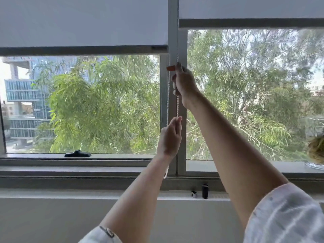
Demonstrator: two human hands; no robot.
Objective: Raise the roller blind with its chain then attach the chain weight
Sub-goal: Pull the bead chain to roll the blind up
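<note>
We face pale grey roller blinds (84, 21) with dark grey bottom bars, a white beaded chain (177, 106), grey window frame (173, 32), green foliage (105, 106), and white sleeves (287, 214) faintly marked grey.

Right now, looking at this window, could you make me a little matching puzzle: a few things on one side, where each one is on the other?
Things:
1. right hand
2. left hand
3. black window handle
4. small black cylinder

Places:
A. standing on the white sill below the window
B. low on the bead chain, pinching it
C. lying on the bottom frame of the left pane
D. high on the bead chain, closed around it

Pairs: 1-D, 2-B, 3-C, 4-A
</note>
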